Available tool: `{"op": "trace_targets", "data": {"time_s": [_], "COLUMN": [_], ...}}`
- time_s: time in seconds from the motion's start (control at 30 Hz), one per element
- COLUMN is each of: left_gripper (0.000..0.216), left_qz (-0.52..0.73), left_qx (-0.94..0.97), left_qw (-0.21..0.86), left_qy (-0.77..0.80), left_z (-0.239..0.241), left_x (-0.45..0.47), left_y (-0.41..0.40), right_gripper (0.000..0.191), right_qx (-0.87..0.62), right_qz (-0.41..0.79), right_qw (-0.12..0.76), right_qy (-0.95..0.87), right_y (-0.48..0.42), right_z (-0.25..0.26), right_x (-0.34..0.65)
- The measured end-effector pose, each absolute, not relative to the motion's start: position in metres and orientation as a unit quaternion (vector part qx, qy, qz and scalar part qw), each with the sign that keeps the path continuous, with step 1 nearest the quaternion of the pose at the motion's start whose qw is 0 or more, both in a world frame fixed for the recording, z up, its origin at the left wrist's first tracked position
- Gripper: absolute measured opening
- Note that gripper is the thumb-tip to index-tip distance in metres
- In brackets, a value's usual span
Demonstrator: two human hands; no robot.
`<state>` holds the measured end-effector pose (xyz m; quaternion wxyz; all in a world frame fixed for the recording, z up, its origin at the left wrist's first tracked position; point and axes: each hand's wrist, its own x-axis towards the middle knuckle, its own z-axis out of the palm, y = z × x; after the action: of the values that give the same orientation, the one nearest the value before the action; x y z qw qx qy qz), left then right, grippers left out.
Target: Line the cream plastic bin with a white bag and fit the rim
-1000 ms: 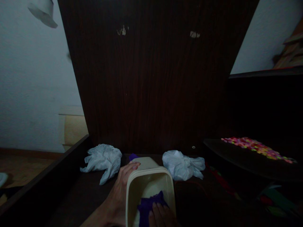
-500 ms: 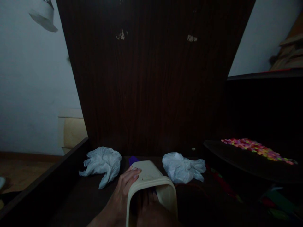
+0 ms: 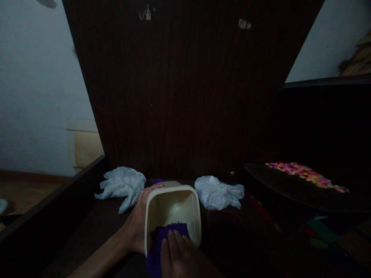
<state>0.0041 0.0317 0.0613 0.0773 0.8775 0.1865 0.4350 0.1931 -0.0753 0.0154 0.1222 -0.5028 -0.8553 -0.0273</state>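
Down on the dark table (image 3: 95,226), between two crumpled white bags (image 3: 123,184), the left hand (image 3: 135,228) grips a cream tub (image 3: 174,204) by its side, tipping its mouth toward the right hand (image 3: 181,256), which presses a purple cloth (image 3: 159,241) into it, fingers flat as far as I can tell in this gloom.

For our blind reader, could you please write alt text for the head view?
The left hand holds a cream tub while the right hand presses a purple cloth inside; crumpled white bags lie behind.
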Motion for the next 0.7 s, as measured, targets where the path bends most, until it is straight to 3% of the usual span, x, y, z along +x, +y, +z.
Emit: {"op": "trace_targets", "data": {"time_s": [0.1, 0.2, 0.33, 0.37, 0.43, 0.5, 0.7], "left_gripper": [0.116, 0.116, 0.124, 0.124, 0.123, 0.121, 0.114], "left_qz": [0.431, 0.422, 0.428, 0.428, 0.427, 0.431, 0.445], "left_qx": [0.876, 0.879, 0.883, 0.884, 0.886, 0.884, 0.881], "left_qw": [0.075, 0.060, 0.043, 0.040, 0.031, 0.018, -0.012], "left_qy": [0.203, 0.216, 0.189, 0.185, 0.180, 0.179, 0.161], "left_z": [0.066, 0.070, 0.071, 0.070, 0.068, 0.066, 0.064], "left_x": [0.003, 0.005, 0.008, 0.008, 0.010, 0.012, 0.017], "left_y": [0.032, 0.030, 0.027, 0.026, 0.025, 0.023, 0.022], "right_gripper": [0.043, 0.042, 0.056, 0.071, 0.119, 0.131, 0.106], "right_qx": [-0.581, -0.740, -0.671, -0.613, -0.538, -0.496, -0.438], "right_qz": [-0.065, 0.005, 0.118, 0.145, 0.158, 0.202, 0.206], "right_qw": [0.120, 0.041, -0.017, -0.027, -0.018, -0.039, 0.021], "right_qy": [-0.802, -0.671, -0.732, -0.776, -0.828, -0.844, -0.875], "right_y": [-0.082, -0.077, -0.062, -0.059, -0.052, -0.048, -0.048], "right_z": [0.012, 0.026, 0.074, 0.087, 0.110, 0.124, 0.128], "right_x": [0.181, 0.157, 0.156, 0.161, 0.172, 0.178, 0.173]}}
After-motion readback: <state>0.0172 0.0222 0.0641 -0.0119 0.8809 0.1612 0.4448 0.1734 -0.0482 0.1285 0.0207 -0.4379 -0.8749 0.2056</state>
